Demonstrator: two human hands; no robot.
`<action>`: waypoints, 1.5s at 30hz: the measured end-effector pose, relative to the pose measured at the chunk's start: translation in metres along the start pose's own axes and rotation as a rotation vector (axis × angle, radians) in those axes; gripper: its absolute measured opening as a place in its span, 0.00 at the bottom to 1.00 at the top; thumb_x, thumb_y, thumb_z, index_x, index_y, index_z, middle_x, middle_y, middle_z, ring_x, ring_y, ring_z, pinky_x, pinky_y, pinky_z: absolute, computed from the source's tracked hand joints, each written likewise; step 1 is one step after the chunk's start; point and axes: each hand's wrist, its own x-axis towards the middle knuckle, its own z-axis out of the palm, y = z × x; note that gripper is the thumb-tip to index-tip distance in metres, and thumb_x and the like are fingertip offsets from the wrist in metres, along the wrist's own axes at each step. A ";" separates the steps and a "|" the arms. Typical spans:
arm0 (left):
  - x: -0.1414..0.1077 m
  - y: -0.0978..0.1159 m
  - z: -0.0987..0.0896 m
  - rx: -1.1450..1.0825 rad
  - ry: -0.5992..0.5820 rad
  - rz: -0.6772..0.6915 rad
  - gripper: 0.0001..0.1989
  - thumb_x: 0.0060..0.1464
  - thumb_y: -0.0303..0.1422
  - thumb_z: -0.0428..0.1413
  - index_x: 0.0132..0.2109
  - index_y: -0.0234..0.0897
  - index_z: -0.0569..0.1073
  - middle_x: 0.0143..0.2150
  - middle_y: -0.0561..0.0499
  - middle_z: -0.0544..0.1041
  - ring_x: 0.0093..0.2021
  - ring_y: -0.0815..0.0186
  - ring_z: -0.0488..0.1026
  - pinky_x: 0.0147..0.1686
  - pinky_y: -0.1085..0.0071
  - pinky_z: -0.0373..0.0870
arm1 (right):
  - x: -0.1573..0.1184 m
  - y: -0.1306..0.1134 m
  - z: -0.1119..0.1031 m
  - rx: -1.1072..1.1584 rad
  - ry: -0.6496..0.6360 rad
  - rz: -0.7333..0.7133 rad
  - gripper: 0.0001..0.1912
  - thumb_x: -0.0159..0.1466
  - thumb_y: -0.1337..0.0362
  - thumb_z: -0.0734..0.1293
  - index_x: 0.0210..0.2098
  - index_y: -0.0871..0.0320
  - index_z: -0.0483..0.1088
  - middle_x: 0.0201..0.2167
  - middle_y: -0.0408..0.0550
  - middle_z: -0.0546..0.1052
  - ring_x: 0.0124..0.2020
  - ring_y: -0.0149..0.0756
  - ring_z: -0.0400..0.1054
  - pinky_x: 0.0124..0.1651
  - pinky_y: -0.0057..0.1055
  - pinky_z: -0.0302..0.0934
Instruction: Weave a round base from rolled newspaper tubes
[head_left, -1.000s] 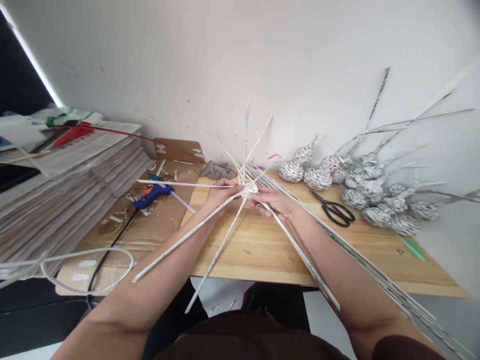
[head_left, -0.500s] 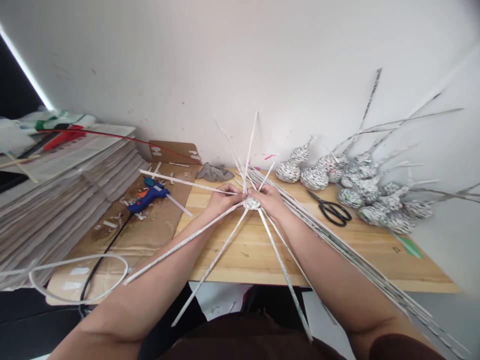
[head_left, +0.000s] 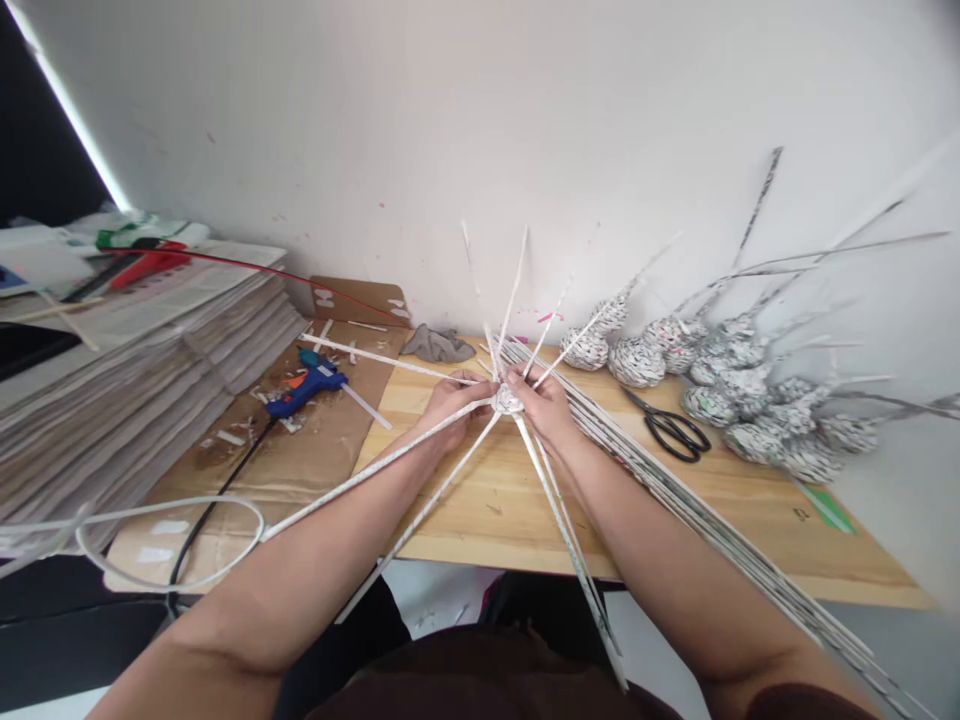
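Between my hands, above the wooden table, is a small woven paper piece (head_left: 508,399) with long thin paper rods radiating from its centre. My left hand (head_left: 454,402) pinches its left edge, fingers closed round the base of the rods there. On the right side, my right hand (head_left: 541,402) grips the piece with thumb and fingers pressed together near the centre. Some rods point up toward the wall, one reaches out to the left, and others hang down toward my lap. My fingertips partly hide the weave.
A bundle of paper rods (head_left: 660,480) runs under my right forearm. Black scissors (head_left: 675,432) and several woven gourd shapes (head_left: 637,360) lie right. Left are a blue glue gun (head_left: 306,385) on cardboard (head_left: 300,470), a grey cloth (head_left: 438,345) and stacked newspapers (head_left: 217,350).
The rods around the woven piece have shifted, with one now leaning up to the right beyond my right hand. The lower right rods hang closer together. The whole view has moved slightly.
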 end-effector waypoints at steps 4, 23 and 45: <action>0.003 -0.002 -0.004 0.042 -0.011 0.059 0.18 0.30 0.31 0.70 0.27 0.33 0.69 0.21 0.54 0.71 0.23 0.70 0.69 0.26 0.72 0.65 | 0.001 0.003 -0.003 -0.066 -0.057 -0.008 0.15 0.53 0.54 0.73 0.35 0.57 0.75 0.25 0.43 0.76 0.27 0.33 0.69 0.33 0.32 0.65; 0.002 0.002 -0.006 0.325 0.018 0.291 0.16 0.34 0.36 0.69 0.25 0.33 0.71 0.25 0.52 0.75 0.26 0.70 0.70 0.29 0.73 0.65 | -0.007 -0.008 -0.004 -0.597 0.069 -0.161 0.10 0.58 0.61 0.66 0.37 0.57 0.75 0.25 0.43 0.77 0.24 0.31 0.67 0.31 0.29 0.61; 0.003 0.006 -0.007 0.177 -0.078 0.084 0.25 0.26 0.37 0.73 0.34 0.31 0.77 0.28 0.47 0.80 0.28 0.64 0.75 0.35 0.67 0.72 | -0.003 -0.002 0.006 -0.047 0.184 0.127 0.13 0.51 0.57 0.72 0.25 0.56 0.65 0.15 0.37 0.69 0.14 0.30 0.62 0.15 0.27 0.56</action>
